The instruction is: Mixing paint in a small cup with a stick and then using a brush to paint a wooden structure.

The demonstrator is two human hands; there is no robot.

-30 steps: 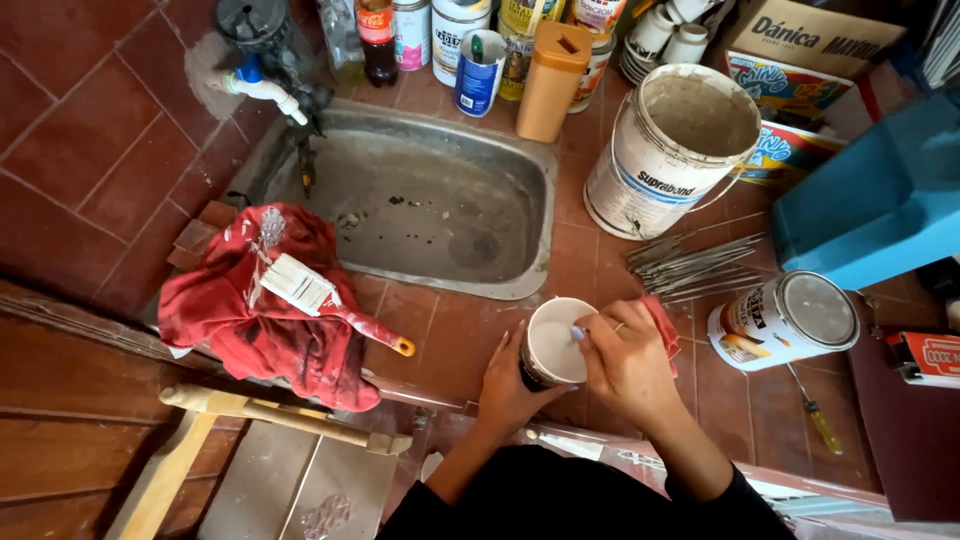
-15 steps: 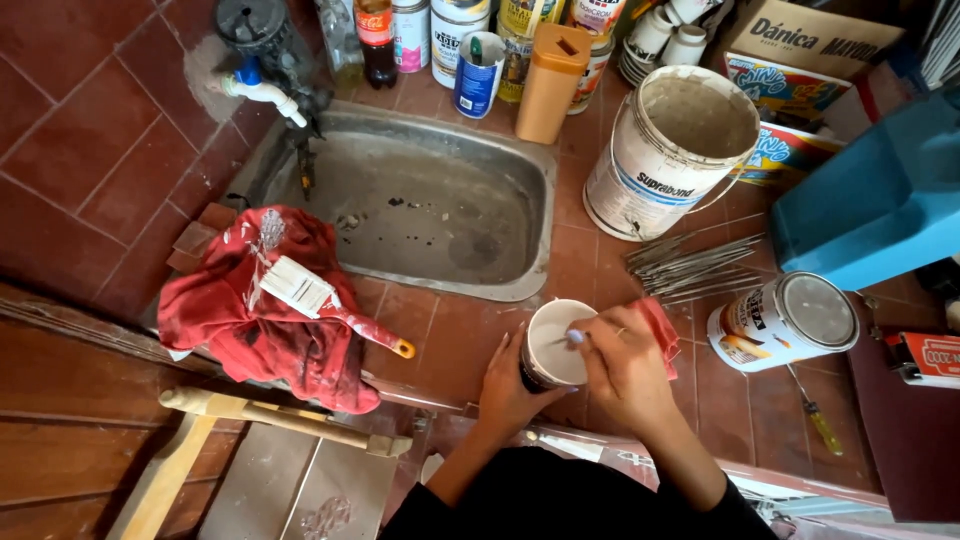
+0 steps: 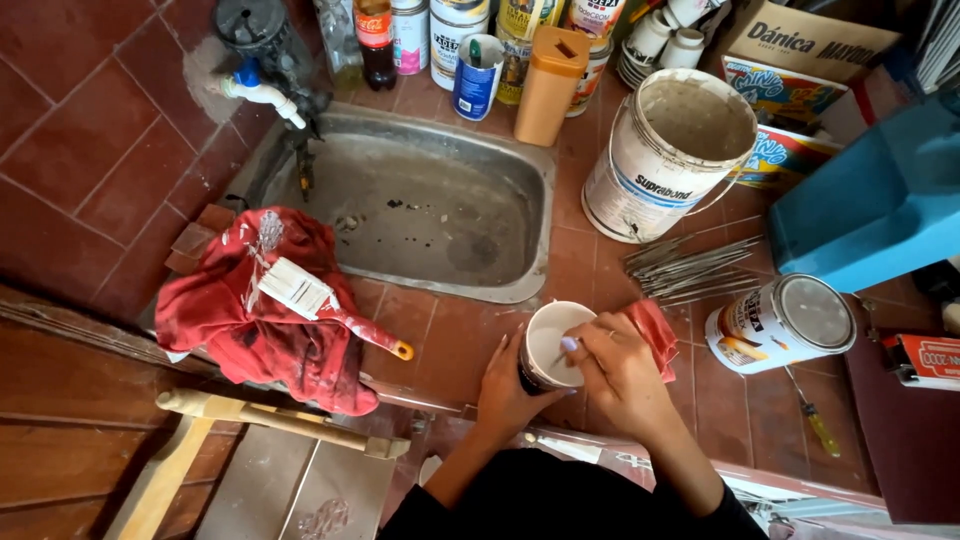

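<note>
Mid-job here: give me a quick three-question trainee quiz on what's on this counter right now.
1. True or false: the left hand holds the white cup from the side.
2. What lies on the red cloth left of the sink?
A. a screwdriver
B. a paintbrush
C. a spoon
3. Which way does the closed paint can lie, upright or on its side?

Key
1. True. The right hand reaches into the cup with a thin tool.
2. B, the paintbrush with a red handle.
3. On its side, right of the cup, near the thin metal rods.
</note>
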